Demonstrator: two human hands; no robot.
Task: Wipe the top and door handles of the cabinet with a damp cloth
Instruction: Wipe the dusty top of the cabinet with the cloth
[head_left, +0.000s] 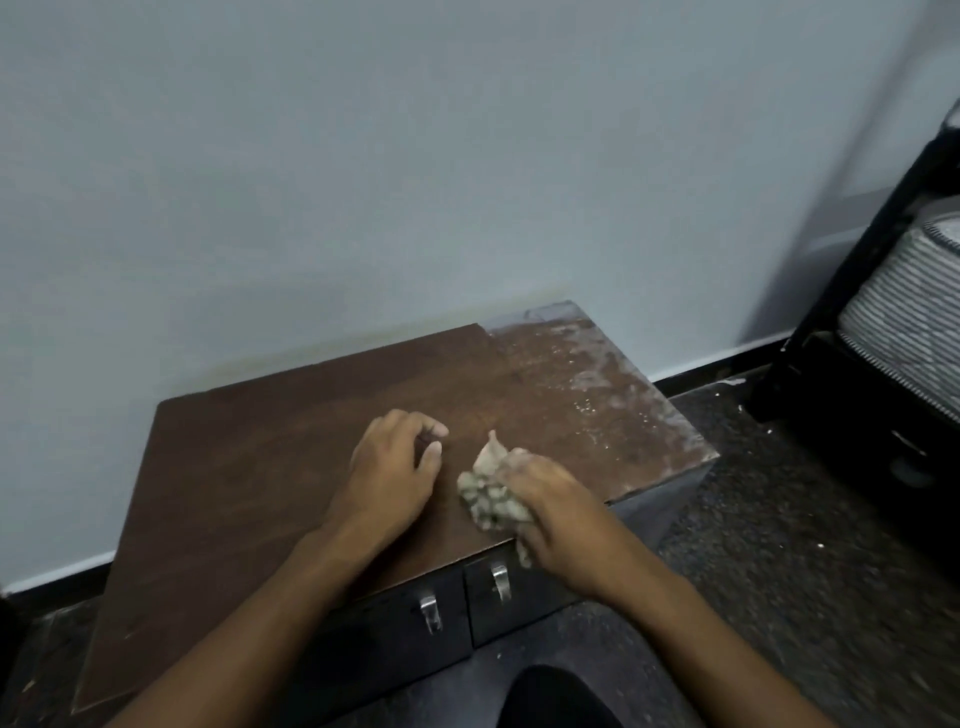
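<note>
A low cabinet stands against the wall, its brown wooden top (249, 467) seen from above. The top's right part (587, 384) is coated in pale dust and specks. My right hand (550, 504) holds a crumpled, dirty grey cloth (491, 488) pressed on the top near the front edge. My left hand (395, 467) rests on the top just left of the cloth, fingers loosely curled, holding nothing. Two dark doors face me below the edge, each with a small metal handle: the left handle (429, 613) and the right handle (500, 582).
A pale wall (415, 182) rises directly behind the cabinet, with a dark skirting (717, 364) at floor level. A black frame holding a striped grey mattress (904, 312) stands at the right. Dark speckled floor (769, 545) lies around; my dark knee (556, 696) shows below.
</note>
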